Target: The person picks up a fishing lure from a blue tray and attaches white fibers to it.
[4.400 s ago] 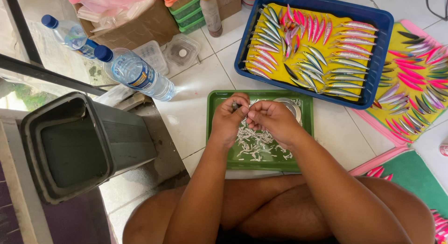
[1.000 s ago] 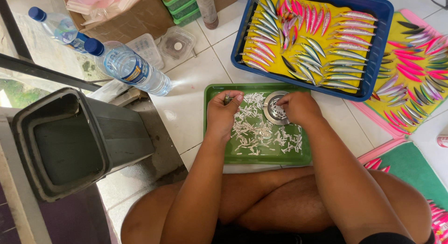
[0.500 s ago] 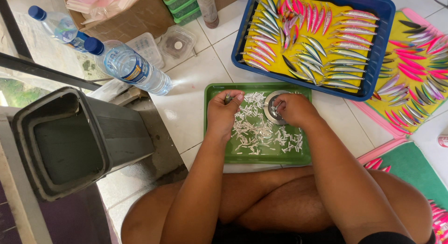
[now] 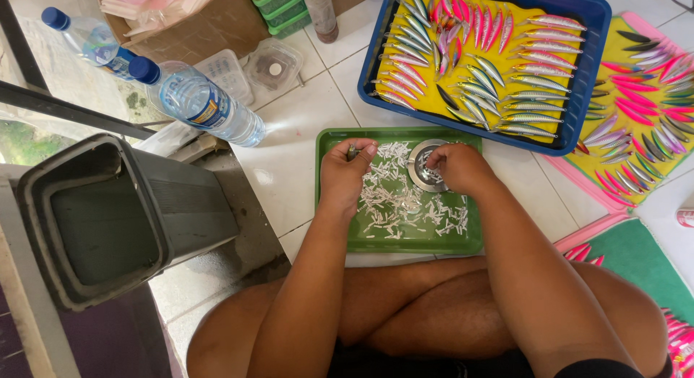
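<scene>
A green tray [image 4: 329, 226] lies on the tiled floor in front of my crossed legs, strewn with several small white plastic pieces [image 4: 405, 204]. A round metal strainer-like dish [image 4: 421, 165] sits at the tray's far side. My left hand [image 4: 345, 172] rests over the tray's left part, fingers closed on a small dark item at its fingertips. My right hand [image 4: 457, 167] hovers at the dish's right edge, fingertips pinched into it; what they hold is too small to tell.
A blue tray [image 4: 587, 60] with a yellow liner holds several fishing lures. More lures lie on pink-edged mats [image 4: 643, 82] at right. Two water bottles [image 4: 199, 103] lie at left by a dark bin [image 4: 108, 219]. Cardboard box [image 4: 195, 27] and clear lidded containers [image 4: 271, 63] stand behind.
Both hands came apart from the tray's middle: the right went to the metal dish, the left to the tray's left side. Over the last second they barely moved.
</scene>
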